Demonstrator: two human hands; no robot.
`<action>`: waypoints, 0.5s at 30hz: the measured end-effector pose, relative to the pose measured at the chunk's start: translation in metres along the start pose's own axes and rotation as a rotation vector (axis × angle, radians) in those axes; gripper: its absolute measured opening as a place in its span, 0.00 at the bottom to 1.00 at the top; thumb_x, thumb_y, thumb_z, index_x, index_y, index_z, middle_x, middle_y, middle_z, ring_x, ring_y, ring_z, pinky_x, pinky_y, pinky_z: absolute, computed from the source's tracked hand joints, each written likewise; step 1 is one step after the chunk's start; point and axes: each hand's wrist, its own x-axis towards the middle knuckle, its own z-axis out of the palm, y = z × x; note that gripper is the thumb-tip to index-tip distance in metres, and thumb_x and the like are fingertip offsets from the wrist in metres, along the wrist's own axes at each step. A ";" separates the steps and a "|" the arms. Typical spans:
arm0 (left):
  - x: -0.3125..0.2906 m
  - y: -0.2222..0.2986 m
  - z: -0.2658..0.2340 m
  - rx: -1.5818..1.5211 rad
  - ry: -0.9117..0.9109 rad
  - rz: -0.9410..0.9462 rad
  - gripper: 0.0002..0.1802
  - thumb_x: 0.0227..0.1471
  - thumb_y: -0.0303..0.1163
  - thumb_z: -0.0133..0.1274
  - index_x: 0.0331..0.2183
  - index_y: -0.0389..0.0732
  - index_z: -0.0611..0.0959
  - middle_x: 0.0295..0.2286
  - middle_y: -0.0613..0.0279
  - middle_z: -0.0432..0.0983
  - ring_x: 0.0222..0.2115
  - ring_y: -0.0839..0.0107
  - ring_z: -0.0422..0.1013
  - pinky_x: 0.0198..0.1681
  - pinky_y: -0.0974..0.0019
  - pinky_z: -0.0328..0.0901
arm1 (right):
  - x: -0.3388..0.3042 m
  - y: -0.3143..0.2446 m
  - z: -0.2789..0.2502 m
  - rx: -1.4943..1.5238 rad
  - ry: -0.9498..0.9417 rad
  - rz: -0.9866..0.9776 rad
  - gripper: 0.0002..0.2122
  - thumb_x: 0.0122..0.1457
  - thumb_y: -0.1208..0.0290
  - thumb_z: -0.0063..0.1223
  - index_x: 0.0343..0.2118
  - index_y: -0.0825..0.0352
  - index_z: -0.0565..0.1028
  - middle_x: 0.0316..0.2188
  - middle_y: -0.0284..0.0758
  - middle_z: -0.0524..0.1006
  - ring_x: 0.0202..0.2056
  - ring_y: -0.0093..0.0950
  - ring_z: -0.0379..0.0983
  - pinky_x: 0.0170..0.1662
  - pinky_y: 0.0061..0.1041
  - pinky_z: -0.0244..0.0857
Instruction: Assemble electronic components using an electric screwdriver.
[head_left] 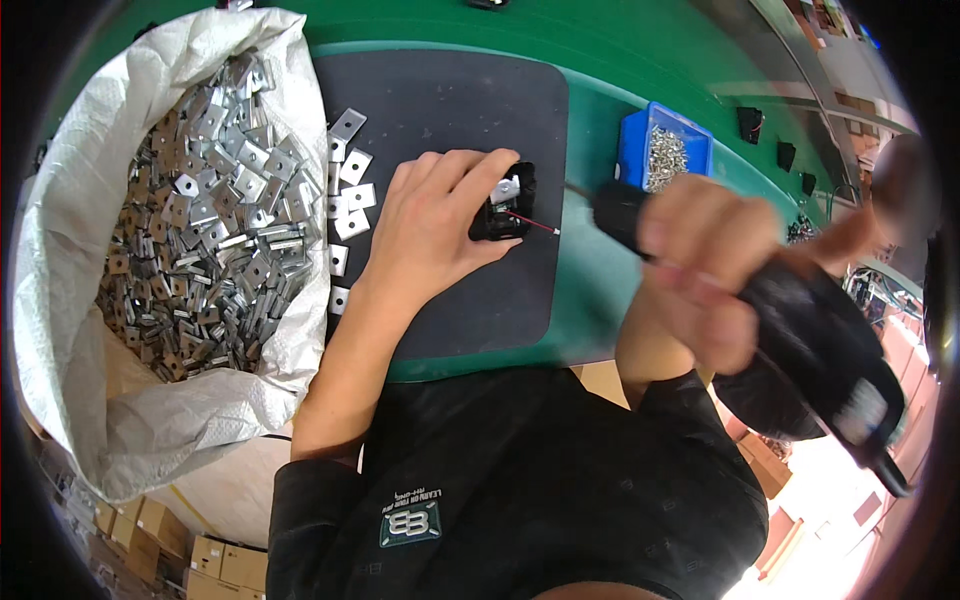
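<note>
My left hand (437, 218) rests on a dark mat (450, 110), its fingers holding a small black part (505, 205) with a metal bracket on top and a thin red wire sticking out to the right. My right hand (705, 265) grips a black electric screwdriver (810, 340), raised close to the camera and blurred. Its front end (615, 212) points left toward the black part, a short gap away.
A large white sack (70, 230) full of small metal brackets (200, 220) stands at the left. Several loose brackets (348, 190) lie on the mat's left edge. A blue bin of screws (662, 150) sits on the green table (590, 280) behind the screwdriver.
</note>
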 end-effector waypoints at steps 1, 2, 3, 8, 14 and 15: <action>0.009 0.006 0.004 -0.024 0.009 0.001 0.41 0.29 0.35 0.70 0.50 0.46 0.75 0.40 0.63 0.73 0.39 0.60 0.69 0.43 0.58 0.61 | 0.012 -0.025 -0.018 -0.022 -0.028 -0.057 0.38 0.55 0.66 0.59 0.66 0.51 0.49 0.22 0.25 0.68 0.25 0.21 0.67 0.34 0.23 0.60; 0.014 0.005 0.005 -0.027 0.010 -0.004 0.41 0.29 0.35 0.70 0.50 0.45 0.75 0.41 0.62 0.73 0.40 0.59 0.69 0.43 0.58 0.61 | 0.017 -0.040 -0.034 -0.024 -0.049 -0.121 0.36 0.55 0.65 0.59 0.65 0.53 0.54 0.22 0.24 0.68 0.25 0.20 0.67 0.35 0.22 0.60; 0.014 0.007 0.005 -0.024 0.005 -0.037 0.42 0.28 0.35 0.71 0.50 0.44 0.74 0.42 0.59 0.73 0.41 0.57 0.69 0.45 0.58 0.61 | 0.018 -0.054 -0.044 0.016 0.029 -0.166 0.33 0.54 0.65 0.59 0.63 0.56 0.57 0.23 0.23 0.69 0.25 0.18 0.67 0.35 0.21 0.59; 0.021 0.011 0.008 -0.033 0.142 -0.274 0.41 0.34 0.31 0.69 0.51 0.34 0.69 0.44 0.47 0.71 0.46 0.50 0.69 0.51 0.56 0.63 | -0.006 -0.114 -0.109 -0.101 0.108 -0.253 0.30 0.61 0.64 0.51 0.64 0.63 0.55 0.31 0.29 0.71 0.29 0.22 0.67 0.38 0.27 0.58; 0.124 0.062 0.024 -0.016 0.169 -0.078 0.42 0.36 0.31 0.69 0.53 0.35 0.67 0.44 0.47 0.71 0.46 0.54 0.70 0.51 0.59 0.64 | -0.026 -0.133 -0.173 -0.324 0.800 -0.275 0.27 0.58 0.71 0.52 0.59 0.75 0.60 0.26 0.37 0.71 0.25 0.25 0.68 0.30 0.26 0.65; 0.144 0.066 0.032 -0.007 0.148 -0.057 0.42 0.37 0.32 0.69 0.53 0.35 0.67 0.44 0.47 0.71 0.46 0.54 0.70 0.51 0.58 0.63 | -0.027 -0.133 -0.184 -0.371 0.886 -0.235 0.24 0.54 0.70 0.59 0.51 0.76 0.66 0.26 0.36 0.72 0.26 0.23 0.69 0.28 0.21 0.67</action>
